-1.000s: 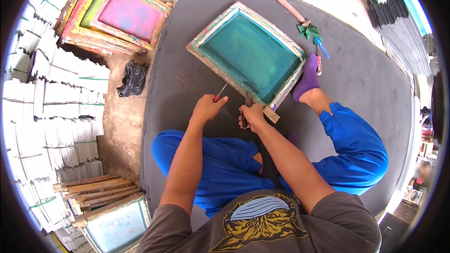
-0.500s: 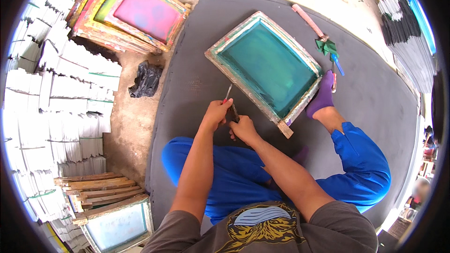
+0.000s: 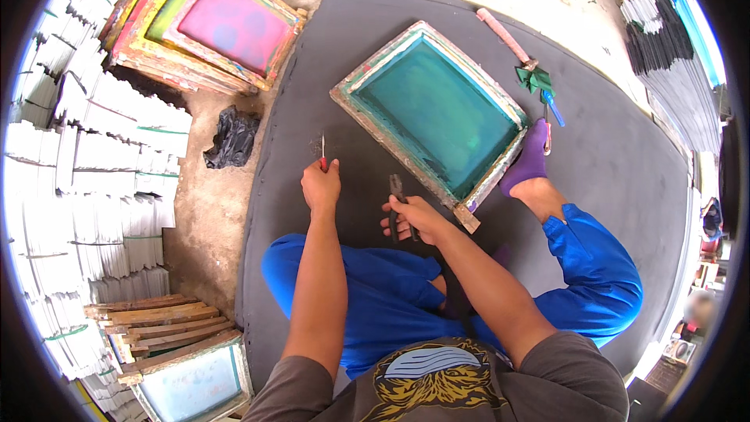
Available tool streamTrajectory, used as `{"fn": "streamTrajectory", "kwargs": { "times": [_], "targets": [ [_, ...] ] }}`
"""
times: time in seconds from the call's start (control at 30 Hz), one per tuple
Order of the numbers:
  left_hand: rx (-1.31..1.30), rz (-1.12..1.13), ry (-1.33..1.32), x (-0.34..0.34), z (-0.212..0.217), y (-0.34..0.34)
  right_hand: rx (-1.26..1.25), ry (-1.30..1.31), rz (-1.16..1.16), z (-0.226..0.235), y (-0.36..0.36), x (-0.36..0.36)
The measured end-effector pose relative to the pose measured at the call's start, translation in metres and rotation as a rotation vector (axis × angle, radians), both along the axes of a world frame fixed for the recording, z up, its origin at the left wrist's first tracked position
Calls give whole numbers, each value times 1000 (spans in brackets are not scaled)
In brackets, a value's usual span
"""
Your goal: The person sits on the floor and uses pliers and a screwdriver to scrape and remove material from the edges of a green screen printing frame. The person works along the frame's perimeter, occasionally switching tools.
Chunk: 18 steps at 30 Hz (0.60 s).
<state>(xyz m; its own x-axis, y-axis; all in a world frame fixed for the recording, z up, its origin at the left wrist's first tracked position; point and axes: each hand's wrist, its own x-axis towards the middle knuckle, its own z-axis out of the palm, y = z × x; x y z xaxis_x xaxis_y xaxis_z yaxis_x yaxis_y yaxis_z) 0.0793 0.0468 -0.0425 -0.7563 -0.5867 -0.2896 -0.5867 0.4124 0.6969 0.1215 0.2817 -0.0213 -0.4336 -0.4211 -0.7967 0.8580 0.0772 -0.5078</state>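
My left hand [image 3: 321, 186] is closed around the red handle of a screwdriver [image 3: 323, 151], its thin metal shaft pointing up and away from me. To its right, my right hand [image 3: 412, 218] grips black pliers [image 3: 396, 186], jaws pointing away from me and handles spread apart. Beyond both hands a wooden screen-printing frame [image 3: 383, 131] with teal mesh [image 3: 441, 113] lies tilted on the dark mat. Neither hand touches the frame. My foot in a purple sock [image 3: 533, 155] rests against the frame's right corner.
A pink-handled tool [image 3: 504, 35], a green cloth [image 3: 533, 80] and a blue-handled tool [image 3: 554, 109] lie right of the frame. Stacked printing frames [image 3: 234, 27], a black plastic bag [image 3: 233, 137] and white sheet stacks [image 3: 117, 207] stand left of the mat [image 3: 305, 70].
My hands have drawn apart. The left moved left with the screwdriver, away from the pliers; the right stays near its place, with the pliers now plainly visible.
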Motion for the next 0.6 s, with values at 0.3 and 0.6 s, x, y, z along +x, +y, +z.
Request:
{"fn": "streamTrajectory", "kwargs": {
  "times": [0.3,0.6],
  "targets": [
    [291,-436,-186,23,24,75,101,-54,-62,16,73,19],
    [255,-573,-256,31,16,98,99,-96,-45,14,92,13]
  ]
}}
